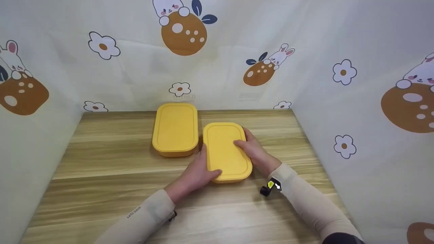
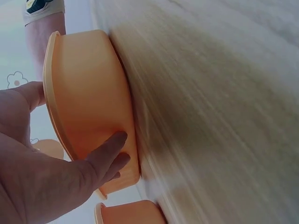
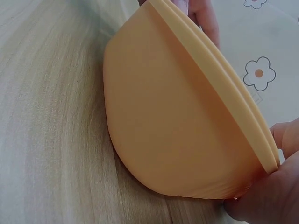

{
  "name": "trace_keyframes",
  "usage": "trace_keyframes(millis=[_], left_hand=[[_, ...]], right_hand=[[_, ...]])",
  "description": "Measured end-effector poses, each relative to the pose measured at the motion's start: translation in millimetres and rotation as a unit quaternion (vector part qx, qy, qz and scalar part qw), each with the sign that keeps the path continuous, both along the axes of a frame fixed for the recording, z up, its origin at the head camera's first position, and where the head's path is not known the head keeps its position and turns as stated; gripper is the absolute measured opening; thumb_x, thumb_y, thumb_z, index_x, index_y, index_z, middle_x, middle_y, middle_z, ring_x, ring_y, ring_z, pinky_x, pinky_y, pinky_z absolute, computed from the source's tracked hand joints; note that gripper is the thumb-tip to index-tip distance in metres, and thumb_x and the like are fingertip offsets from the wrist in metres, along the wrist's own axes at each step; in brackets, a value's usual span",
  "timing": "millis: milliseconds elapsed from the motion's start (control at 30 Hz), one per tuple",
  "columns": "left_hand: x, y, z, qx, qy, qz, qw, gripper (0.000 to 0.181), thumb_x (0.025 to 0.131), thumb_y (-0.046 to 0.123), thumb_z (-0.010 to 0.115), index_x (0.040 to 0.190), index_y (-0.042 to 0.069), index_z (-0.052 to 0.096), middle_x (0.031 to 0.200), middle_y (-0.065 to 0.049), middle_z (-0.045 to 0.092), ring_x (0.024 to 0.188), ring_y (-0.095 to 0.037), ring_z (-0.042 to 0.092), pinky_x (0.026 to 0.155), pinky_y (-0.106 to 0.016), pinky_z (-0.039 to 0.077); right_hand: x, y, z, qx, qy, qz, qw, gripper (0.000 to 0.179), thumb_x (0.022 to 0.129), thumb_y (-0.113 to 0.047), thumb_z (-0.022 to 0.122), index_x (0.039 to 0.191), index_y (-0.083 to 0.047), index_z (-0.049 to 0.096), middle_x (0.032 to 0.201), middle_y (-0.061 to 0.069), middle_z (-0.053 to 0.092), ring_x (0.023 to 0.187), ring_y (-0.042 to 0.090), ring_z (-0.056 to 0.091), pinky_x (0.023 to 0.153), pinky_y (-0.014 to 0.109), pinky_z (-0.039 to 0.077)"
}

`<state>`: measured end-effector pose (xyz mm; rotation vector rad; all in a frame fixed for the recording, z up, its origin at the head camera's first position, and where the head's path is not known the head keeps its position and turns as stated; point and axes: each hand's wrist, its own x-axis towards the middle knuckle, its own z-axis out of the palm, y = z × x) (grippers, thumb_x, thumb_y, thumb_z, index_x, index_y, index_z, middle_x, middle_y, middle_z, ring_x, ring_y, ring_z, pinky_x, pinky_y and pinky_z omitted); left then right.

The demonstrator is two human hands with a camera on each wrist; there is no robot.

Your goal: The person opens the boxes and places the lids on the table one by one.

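Note:
A yellow rectangular box with a matching lid (image 1: 223,152) sits on the wood-grain table between both hands. My left hand (image 1: 193,173) grips its near left side, thumb over the lid's edge and fingers along the wall. Opposite, my right hand (image 1: 257,154) holds the right side with its thumb on top of the lid. In the left wrist view, the fingers (image 2: 110,154) lie against the box's side wall, whose base is down at the wood. The right wrist view has the box wall (image 3: 154,107) large, with the right hand (image 3: 275,191) at the rim.
A second yellow lidded box (image 1: 175,127) stands just left of the held one, farther back; part of it (image 2: 131,213) also shows in the left wrist view. Pale sheets with rabbit and flower prints (image 1: 217,67) enclose the wooden table (image 1: 101,162) at the back and sides.

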<state>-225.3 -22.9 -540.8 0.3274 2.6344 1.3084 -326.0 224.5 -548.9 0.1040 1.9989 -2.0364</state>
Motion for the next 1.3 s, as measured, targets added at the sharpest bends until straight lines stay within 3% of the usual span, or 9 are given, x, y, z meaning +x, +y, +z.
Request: trace_keyframes(millis=[167, 400, 633, 900, 1300], left_hand=[[0.9, 0.3, 3.2, -0.083, 0.045, -0.017, 0.9954, 0.111, 0.102, 0.047, 0.076, 0.171, -0.012, 0.012, 0.178, -0.034, 0.016, 0.161, -0.045, 0.031, 0.129, -0.054, 0.034], [3.2, 5.8, 0.9, -0.178, 0.138, -0.033, 0.9739, 0.122, 0.1, 0.075, 0.061, 0.17, -0.014, 0.017, 0.179, -0.034, 0.012, 0.163, -0.048, 0.027, 0.127, -0.059, 0.036], [-2.2, 10.1, -3.9, -0.242, 0.16, -0.023, 0.9568, 0.141, 0.089, 0.097, 0.05, 0.171, -0.012, 0.013, 0.18, -0.032, 0.011, 0.164, -0.044, 0.027, 0.128, -0.06, 0.032], [-0.9, 11.3, -3.8, -0.245, 0.18, -0.012, 0.9527, 0.147, 0.082, 0.098, 0.059, 0.169, -0.015, 0.021, 0.177, -0.035, 0.019, 0.16, -0.046, 0.035, 0.12, -0.064, 0.043], [-0.8, 13.6, -3.2, -0.256, 0.17, -0.019, 0.9514, 0.149, 0.082, 0.1, 0.055, 0.17, -0.014, 0.018, 0.179, -0.034, 0.013, 0.159, -0.045, 0.037, 0.114, -0.066, 0.048]], right_hand=[[-0.2, -1.0, 1.9, -0.01, -0.018, -0.006, 0.9998, 0.086, 0.105, -0.005, 0.066, 0.177, -0.017, 0.021, 0.158, 0.015, 0.054, 0.126, 0.03, 0.07, 0.101, 0.039, 0.061], [-0.6, 0.3, 3.1, 0.008, -0.032, -0.005, 0.9994, 0.087, 0.106, -0.011, 0.067, 0.178, -0.018, 0.019, 0.153, 0.014, 0.058, 0.123, 0.029, 0.072, 0.101, 0.039, 0.061], [-1.2, 0.3, 3.4, 0.021, -0.032, -0.005, 0.9993, 0.087, 0.106, -0.013, 0.067, 0.178, -0.017, 0.019, 0.153, 0.014, 0.058, 0.122, 0.028, 0.072, 0.101, 0.038, 0.061], [-2.4, -0.9, -0.1, 0.036, 0.002, -0.003, 0.9994, 0.09, 0.103, -0.009, 0.069, 0.177, -0.011, 0.018, 0.157, 0.017, 0.055, 0.119, 0.028, 0.072, 0.099, 0.035, 0.061], [0.4, 1.2, 1.1, 0.037, -0.014, -0.006, 0.9992, 0.084, 0.104, -0.012, 0.068, 0.176, -0.016, 0.024, 0.15, 0.016, 0.06, 0.118, 0.028, 0.073, 0.098, 0.037, 0.062]])
